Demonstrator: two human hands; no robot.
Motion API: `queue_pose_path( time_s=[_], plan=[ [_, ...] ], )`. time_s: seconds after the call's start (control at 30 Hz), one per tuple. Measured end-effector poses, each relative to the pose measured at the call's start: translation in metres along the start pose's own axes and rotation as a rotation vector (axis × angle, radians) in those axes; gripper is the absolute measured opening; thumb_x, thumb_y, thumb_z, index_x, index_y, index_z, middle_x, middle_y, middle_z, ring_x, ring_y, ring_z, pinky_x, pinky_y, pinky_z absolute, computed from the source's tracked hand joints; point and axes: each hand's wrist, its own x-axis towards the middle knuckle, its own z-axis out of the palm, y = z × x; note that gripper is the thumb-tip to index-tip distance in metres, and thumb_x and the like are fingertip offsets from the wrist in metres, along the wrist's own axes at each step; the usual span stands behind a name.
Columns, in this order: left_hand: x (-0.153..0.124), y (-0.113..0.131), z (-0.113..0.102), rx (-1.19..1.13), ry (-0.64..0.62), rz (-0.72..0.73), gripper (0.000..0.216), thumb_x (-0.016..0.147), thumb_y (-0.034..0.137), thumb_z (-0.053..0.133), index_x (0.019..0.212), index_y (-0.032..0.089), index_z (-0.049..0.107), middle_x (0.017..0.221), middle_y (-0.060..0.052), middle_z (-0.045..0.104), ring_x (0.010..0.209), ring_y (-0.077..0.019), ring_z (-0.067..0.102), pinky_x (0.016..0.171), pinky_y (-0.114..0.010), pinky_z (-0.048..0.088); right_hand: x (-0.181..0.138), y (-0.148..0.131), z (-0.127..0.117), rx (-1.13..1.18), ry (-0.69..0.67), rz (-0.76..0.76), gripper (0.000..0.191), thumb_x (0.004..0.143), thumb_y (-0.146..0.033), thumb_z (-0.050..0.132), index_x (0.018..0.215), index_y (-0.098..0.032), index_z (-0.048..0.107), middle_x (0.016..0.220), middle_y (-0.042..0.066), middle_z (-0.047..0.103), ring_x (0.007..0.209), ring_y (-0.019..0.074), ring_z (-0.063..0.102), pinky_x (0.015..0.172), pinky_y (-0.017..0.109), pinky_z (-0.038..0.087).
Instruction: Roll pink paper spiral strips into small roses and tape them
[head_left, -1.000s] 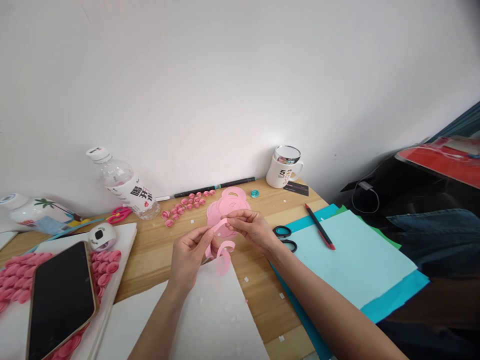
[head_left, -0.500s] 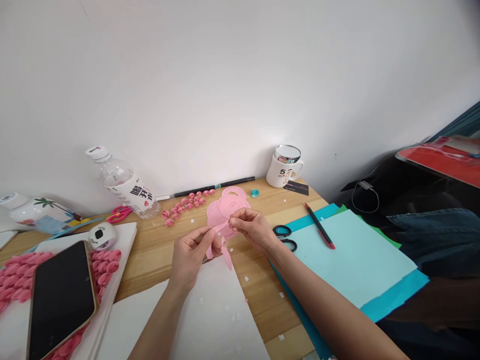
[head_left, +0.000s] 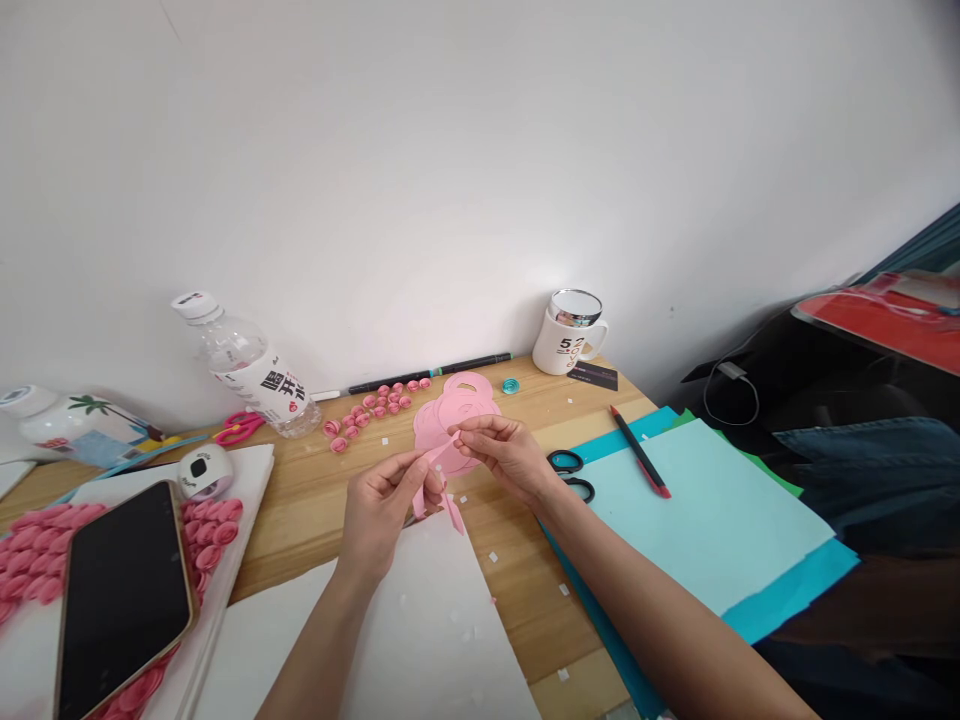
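A pink paper strip [head_left: 441,452] is stretched between my two hands above the table. My left hand [head_left: 390,500] pinches it with thumb and fingers, and a loose curl of the strip [head_left: 453,512] hangs below. At the strip's upper end, my right hand [head_left: 499,450] grips it between thumb and forefinger. Just behind the hands lies a pile of pink paper spirals [head_left: 457,402], partly covered by my fingers. Several small rolled pink paper roses [head_left: 365,403] sit left of the pile, and one teal rolled rose [head_left: 511,386] lies to its right.
White paper [head_left: 435,620] lies under my hands. Left are a phone [head_left: 127,590] on pink roses, a water bottle [head_left: 251,365] and pink scissors [head_left: 240,428]. Right are a mug [head_left: 562,340], black scissors [head_left: 574,475] and a pen [head_left: 640,455] on coloured paper [head_left: 705,520].
The strip between my hands has turned and now looks narrower. My right fingers have shifted slightly, and the hanging curl has moved a little.
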Motion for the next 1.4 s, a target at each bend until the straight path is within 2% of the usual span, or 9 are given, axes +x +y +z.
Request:
queue_pose_path(
  time_s=[0.3, 0.47, 0.6, 0.97, 1.1, 1.23, 1.4],
  plan=[
    [0.0005, -0.0015, -0.0003, -0.005, -0.013, -0.005, 0.017, 0.072, 0.031, 0.061, 0.069, 0.014, 0.063, 0.057, 0.000, 0.059, 0.053, -0.0117, 0.054, 0.051, -0.024, 0.045, -0.0011, 0.0002, 0.0021, -0.051, -0.023, -0.043, 0.014, 0.055, -0.021, 0.078, 0.062, -0.016, 0.066, 0.056, -0.003, 0.063, 0.052, 0.0061, 0.053, 0.052, 0.020, 0.041],
    [0.0008, -0.0026, -0.0004, -0.013, 0.006, -0.012, 0.017, 0.072, 0.031, 0.061, 0.071, 0.014, 0.063, 0.057, 0.000, 0.058, 0.050, -0.0105, 0.052, 0.049, -0.023, 0.045, -0.0008, -0.0007, 0.0029, -0.011, 0.003, -0.012, 0.015, 0.054, -0.023, 0.078, 0.066, -0.017, 0.069, 0.062, -0.001, 0.066, 0.056, 0.0075, 0.056, 0.059, 0.022, 0.045],
    [0.0013, -0.0025, -0.0008, -0.045, 0.023, -0.028, 0.019, 0.072, 0.031, 0.061, 0.067, 0.013, 0.061, 0.055, 0.000, 0.056, 0.052, -0.0122, 0.053, 0.048, -0.024, 0.046, -0.0015, -0.0022, 0.0031, -0.013, -0.037, 0.021, 0.019, 0.057, -0.024, 0.076, 0.074, -0.017, 0.071, 0.071, 0.001, 0.069, 0.064, 0.0097, 0.060, 0.067, 0.024, 0.047],
    [0.0012, -0.0050, -0.0006, -0.009, 0.013, -0.020, 0.020, 0.070, 0.033, 0.063, 0.073, 0.014, 0.067, 0.059, -0.001, 0.059, 0.052, -0.0115, 0.055, 0.051, -0.024, 0.049, -0.0018, -0.0015, 0.0030, -0.044, -0.049, -0.007, 0.017, 0.054, -0.023, 0.078, 0.065, -0.017, 0.066, 0.059, -0.002, 0.063, 0.053, 0.0073, 0.054, 0.054, 0.021, 0.042],
    [0.0023, -0.0057, -0.0003, -0.008, 0.064, -0.023, 0.025, 0.066, 0.033, 0.067, 0.083, 0.014, 0.069, 0.060, -0.001, 0.063, 0.053, -0.0117, 0.056, 0.049, -0.022, 0.048, -0.0022, -0.0019, 0.0042, -0.012, -0.036, -0.010, 0.016, 0.055, -0.024, 0.078, 0.064, -0.016, 0.067, 0.057, -0.002, 0.064, 0.054, 0.0077, 0.056, 0.057, 0.022, 0.044],
    [0.0033, -0.0044, -0.0004, -0.016, 0.127, -0.016, 0.028, 0.062, 0.035, 0.070, 0.081, 0.015, 0.071, 0.065, -0.002, 0.067, 0.057, -0.0133, 0.058, 0.056, -0.024, 0.050, -0.0023, -0.0016, 0.0039, -0.001, -0.038, 0.029, 0.020, 0.058, -0.027, 0.076, 0.074, -0.017, 0.069, 0.072, 0.001, 0.068, 0.065, 0.0106, 0.061, 0.067, 0.025, 0.047],
    [0.0030, -0.0049, -0.0005, 0.006, 0.127, -0.016, 0.032, 0.063, 0.036, 0.069, 0.087, 0.014, 0.071, 0.064, -0.004, 0.067, 0.059, -0.0147, 0.059, 0.056, -0.025, 0.051, -0.0021, -0.0011, 0.0032, -0.015, -0.031, 0.015, 0.021, 0.055, -0.024, 0.077, 0.073, -0.018, 0.068, 0.066, 0.000, 0.068, 0.061, 0.0109, 0.061, 0.061, 0.024, 0.047]
  ],
)
